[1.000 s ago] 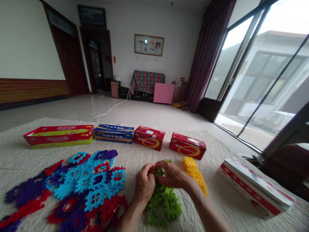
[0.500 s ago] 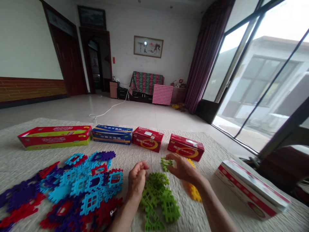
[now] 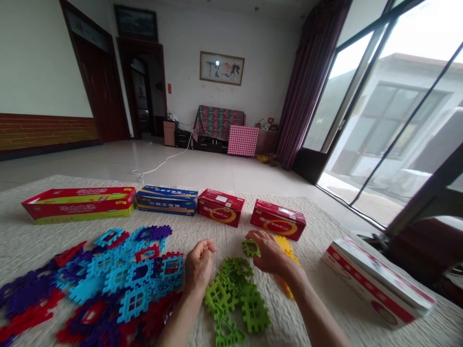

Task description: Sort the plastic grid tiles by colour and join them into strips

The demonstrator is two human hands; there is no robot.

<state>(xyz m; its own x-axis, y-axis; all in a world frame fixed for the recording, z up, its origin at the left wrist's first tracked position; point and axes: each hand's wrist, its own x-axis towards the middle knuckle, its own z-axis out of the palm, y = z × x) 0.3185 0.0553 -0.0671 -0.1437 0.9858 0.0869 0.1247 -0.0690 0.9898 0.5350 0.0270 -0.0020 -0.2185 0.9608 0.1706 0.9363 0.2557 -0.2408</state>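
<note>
My right hand (image 3: 269, 254) pinches a small green toothed plastic tile (image 3: 250, 247) just above the cream mat, left of a row of yellow tiles (image 3: 285, 245) that my wrist partly hides. My left hand (image 3: 198, 265) hovers loosely curled with nothing in it, beside a heap of green tiles (image 3: 235, 294). To its left lies a wide scatter of blue, red and purple tiles (image 3: 119, 279).
Along the mat's far edge stand a long red-and-yellow box (image 3: 77, 204), a blue box (image 3: 167, 199) and two red boxes (image 3: 220, 206) (image 3: 278, 219). A larger red-and-white box (image 3: 379, 279) lies at the right. Behind are tiled floor, a white cable, glass doors.
My hands were together on the green heap. They parted, and my right hand carried one green tile away to the right and lowered it toward the mat by the yellow tiles.
</note>
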